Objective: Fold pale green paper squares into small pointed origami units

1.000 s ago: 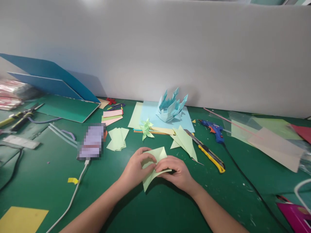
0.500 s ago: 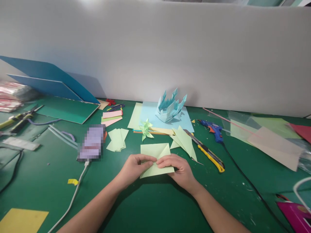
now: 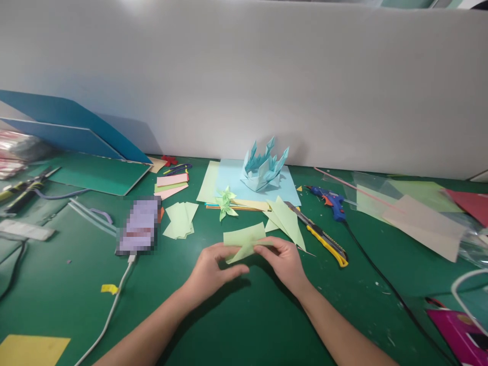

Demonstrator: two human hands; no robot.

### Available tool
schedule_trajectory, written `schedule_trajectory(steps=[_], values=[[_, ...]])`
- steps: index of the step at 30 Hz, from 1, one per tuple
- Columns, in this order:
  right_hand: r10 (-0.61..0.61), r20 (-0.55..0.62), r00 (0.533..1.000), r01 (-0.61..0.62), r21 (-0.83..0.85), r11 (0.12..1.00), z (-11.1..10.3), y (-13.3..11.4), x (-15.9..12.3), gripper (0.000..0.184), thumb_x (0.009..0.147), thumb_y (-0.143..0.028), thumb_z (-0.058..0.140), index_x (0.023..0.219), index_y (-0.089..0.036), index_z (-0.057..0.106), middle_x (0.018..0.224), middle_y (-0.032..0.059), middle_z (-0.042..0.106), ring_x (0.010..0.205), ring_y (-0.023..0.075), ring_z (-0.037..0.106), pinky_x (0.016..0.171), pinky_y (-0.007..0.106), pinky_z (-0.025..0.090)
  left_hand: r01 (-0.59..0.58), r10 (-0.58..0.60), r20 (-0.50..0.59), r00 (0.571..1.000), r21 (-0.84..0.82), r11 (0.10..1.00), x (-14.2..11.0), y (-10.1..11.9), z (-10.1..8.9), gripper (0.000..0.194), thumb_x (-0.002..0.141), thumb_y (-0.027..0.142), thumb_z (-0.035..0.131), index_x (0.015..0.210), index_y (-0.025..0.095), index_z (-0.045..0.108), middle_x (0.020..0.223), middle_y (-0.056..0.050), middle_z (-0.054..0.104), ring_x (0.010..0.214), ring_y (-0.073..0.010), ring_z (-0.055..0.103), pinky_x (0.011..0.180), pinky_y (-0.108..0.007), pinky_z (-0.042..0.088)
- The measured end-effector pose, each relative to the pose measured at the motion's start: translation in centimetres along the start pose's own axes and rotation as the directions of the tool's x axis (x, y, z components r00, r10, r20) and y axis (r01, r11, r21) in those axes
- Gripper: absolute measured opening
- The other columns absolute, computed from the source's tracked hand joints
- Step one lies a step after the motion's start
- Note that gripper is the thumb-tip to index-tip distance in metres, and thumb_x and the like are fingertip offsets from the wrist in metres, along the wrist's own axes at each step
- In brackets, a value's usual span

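One phone (image 3: 139,223) lies at left, then one fanned stack of green slips (image 3: 180,220). The left hand (image 3: 210,269) has its thumb spread away, fingers behind one sheet of pale green paper (image 3: 243,235) held above the table (image 3: 244,325); the right hand (image 3: 285,260) pinches that sheet's right side. Farther right lie one yellow-handled knife (image 3: 324,241) and one blue glue gun (image 3: 335,205).

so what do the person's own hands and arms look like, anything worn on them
The left hand and right hand are bare, with no gloves. No sleeve shows on the left forearm or right forearm, and no watch, bracelet, ring or marking can be made out.
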State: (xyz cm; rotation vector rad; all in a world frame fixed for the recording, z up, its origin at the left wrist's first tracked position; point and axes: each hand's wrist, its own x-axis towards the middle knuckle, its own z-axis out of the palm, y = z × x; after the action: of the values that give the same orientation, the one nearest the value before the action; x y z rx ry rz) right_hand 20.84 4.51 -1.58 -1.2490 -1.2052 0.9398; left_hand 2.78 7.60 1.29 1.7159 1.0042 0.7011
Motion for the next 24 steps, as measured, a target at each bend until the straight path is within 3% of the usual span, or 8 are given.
schedule_trajectory(steps=[2, 5, 9, 13, 17, 21, 24], values=[[0.041, 0.010, 0.999, -0.041, 0.025, 0.999, 0.1, 0.0, 0.0, 0.015, 0.071, -0.032, 0.068, 0.065, -0.019, 0.067, 0.060, 0.0007, 0.066, 0.057, 0.0154, 0.060, 0.056, 0.026, 0.050, 0.035, -0.025, -0.113, 0.993, 0.085, 0.996, 0.1, -0.1, 0.5, 0.017, 0.072, 0.034, 0.063, 0.066, 0.022, 0.073, 0.063, -0.002, 0.068, 0.059, -0.0174, 0.058, 0.058, -0.028, 0.045], [0.065, -0.009, 0.998, -0.064, 0.122, 0.991, 0.1, 0.0, 0.0, 0.019, 0.069, -0.036, 0.070, 0.069, -0.019, 0.065, 0.057, -0.0021, 0.059, 0.054, 0.0124, 0.054, 0.053, 0.024, 0.046, 0.047, -0.029, -0.191, 0.981, 0.087, 0.995, 0.1, -0.3, 0.7, 0.022, 0.071, 0.034, 0.061, 0.057, 0.020, 0.070, 0.052, 0.000, 0.062, 0.050, -0.0140, 0.053, 0.050, -0.025, 0.041], [0.043, -0.057, 0.997, -0.025, 0.277, 0.961, -0.1, 0.1, 0.3, 0.030, 0.062, -0.036, 0.078, 0.085, -0.023, 0.063, 0.082, -0.0007, 0.058, 0.075, 0.0136, 0.056, 0.064, 0.022, 0.048, 0.060, -0.059, -0.227, 0.972, -0.005, 0.998, 0.2, -0.5, 0.4, 0.026, 0.069, 0.038, 0.062, 0.054, 0.018, 0.069, 0.055, -0.001, 0.066, 0.053, -0.0140, 0.056, 0.052, -0.024, 0.043], [0.065, 0.081, 0.995, -0.086, 0.297, 0.951, -0.1, 0.4, 0.4, 0.031, 0.057, -0.034, 0.081, 0.082, -0.023, 0.067, 0.104, 0.0031, 0.054, 0.097, 0.0186, 0.055, 0.078, 0.026, 0.048, 0.095, -0.112, -0.206, 0.972, -0.094, 0.991, 0.2, -0.6, 0.3, 0.027, 0.070, 0.039, 0.062, 0.057, 0.017, 0.070, 0.056, -0.002, 0.068, 0.054, -0.0148, 0.059, 0.055, -0.025, 0.047], [0.150, 0.181, 0.972, -0.190, 0.226, 0.955, 0.0, 0.5, 0.4, 0.023, 0.064, -0.038, 0.075, 0.074, -0.019, 0.069, 0.084, 0.0030, 0.064, 0.081, 0.0182, 0.059, 0.077, 0.031, 0.047, 0.055, -0.060, -0.183, 0.981, -0.031, 0.998, 0.2, -0.7, 0.3, 0.021, 0.067, 0.038, 0.066, 0.062, 0.018, 0.072, 0.060, -0.002, 0.070, 0.056, -0.0157, 0.060, 0.054, -0.025, 0.047], [0.208, 0.131, 0.969, -0.232, 0.208, 0.950, 0.2, 0.0, 0.2, 0.027, 0.063, -0.042, 0.074, 0.071, -0.017, 0.068, 0.071, 0.0017, 0.066, 0.069, 0.0174, 0.058, 0.068, 0.030, 0.047, -0.018, 0.045, -0.196, 0.980, 0.136, 0.990, 0.1, -0.8, 0.2, 0.013, 0.063, 0.031, 0.071, 0.061, 0.019, 0.071, 0.059, 0.000, 0.067, 0.055, -0.0145, 0.058, 0.052, -0.023, 0.045], [0.221, 0.113, 0.969, -0.241, 0.221, 0.945, 0.4, -0.6, 0.0, 0.031, 0.061, -0.044, 0.074, 0.075, -0.017, 0.068, 0.072, 0.0020, 0.067, 0.067, 0.0171, 0.057, 0.066, 0.030, 0.047, -0.027, 0.069, -0.233, 0.970, 0.177, 0.984, 0.1, -0.7, 0.2, 0.020, 0.069, 0.032, 0.065, 0.053, 0.018, 0.066, 0.050, 0.001, 0.060, 0.047, -0.0119, 0.051, 0.046, -0.022, 0.040]])
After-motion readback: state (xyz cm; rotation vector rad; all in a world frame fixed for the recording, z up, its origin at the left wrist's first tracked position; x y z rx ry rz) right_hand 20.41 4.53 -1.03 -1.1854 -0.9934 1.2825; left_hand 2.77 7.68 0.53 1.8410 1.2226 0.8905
